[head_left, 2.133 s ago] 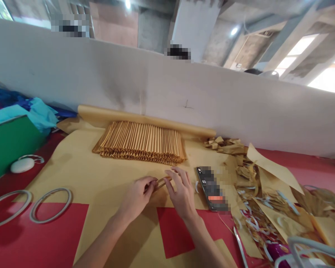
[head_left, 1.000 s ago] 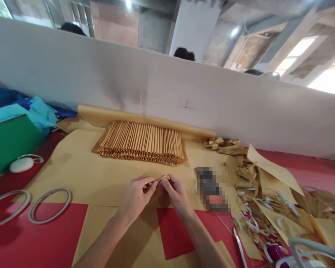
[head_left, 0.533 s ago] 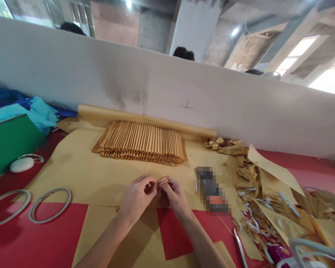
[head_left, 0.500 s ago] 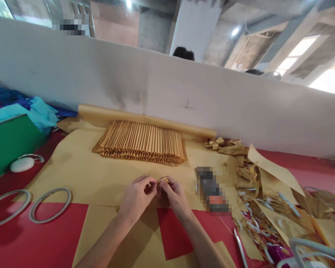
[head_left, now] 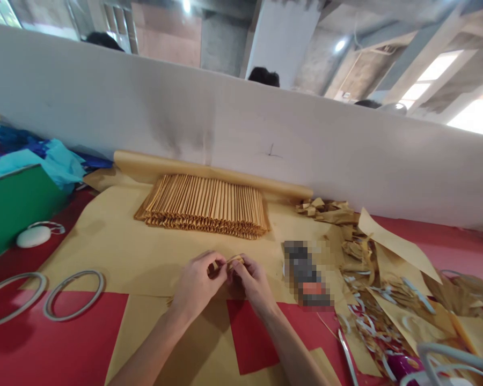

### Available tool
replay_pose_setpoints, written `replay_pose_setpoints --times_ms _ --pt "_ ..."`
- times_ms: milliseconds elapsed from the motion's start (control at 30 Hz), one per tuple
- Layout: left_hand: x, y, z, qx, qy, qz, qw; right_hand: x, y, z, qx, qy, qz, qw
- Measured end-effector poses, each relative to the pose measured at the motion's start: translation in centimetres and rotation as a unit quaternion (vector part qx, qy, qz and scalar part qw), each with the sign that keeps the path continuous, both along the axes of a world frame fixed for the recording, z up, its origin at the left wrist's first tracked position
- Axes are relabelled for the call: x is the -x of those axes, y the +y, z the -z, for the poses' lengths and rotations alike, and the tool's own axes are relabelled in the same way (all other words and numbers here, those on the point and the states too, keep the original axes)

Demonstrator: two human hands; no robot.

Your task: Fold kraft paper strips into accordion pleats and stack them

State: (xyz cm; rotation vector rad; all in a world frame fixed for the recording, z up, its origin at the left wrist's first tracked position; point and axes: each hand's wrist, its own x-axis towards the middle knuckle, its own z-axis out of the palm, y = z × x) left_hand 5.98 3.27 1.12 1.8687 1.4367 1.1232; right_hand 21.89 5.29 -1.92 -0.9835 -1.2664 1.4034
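Observation:
My left hand [head_left: 196,285] and my right hand [head_left: 253,281] meet over a sheet of brown kraft paper [head_left: 116,246], fingertips pinched together on a small folded strip of brown paper [head_left: 232,260]. Both hands are closed on it. Behind them lies a row of pleated brown paper pieces [head_left: 204,205], packed side by side, in front of a roll of kraft paper [head_left: 209,172].
A phone [head_left: 304,272] lies just right of my right hand. A heap of paper scraps [head_left: 378,279] fills the right side. Two tape rings [head_left: 73,294] and a white oval object [head_left: 33,236] sit at the left, by a green box [head_left: 16,206]. A grey partition [head_left: 241,139] backs the table.
My right hand, spread over the strip two seconds ago, has closed into a pinch beside my left hand. Both hands have stayed nearly still for the last half second.

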Motion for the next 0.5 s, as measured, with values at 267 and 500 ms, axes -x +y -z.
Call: replay_pose_setpoints --times_ms 267,500 --pt "-0.02 -0.03 0.03 -0.011 0.0 0.004 1.0 0.03 -0.07 0.09 -0.002 -0.004 0.006 1.0" --pt "0.24 0.25 0.47 -0.021 0.019 -0.001 1.0 0.38 -0.03 0.01 0.017 0.053 -0.01 0.998"
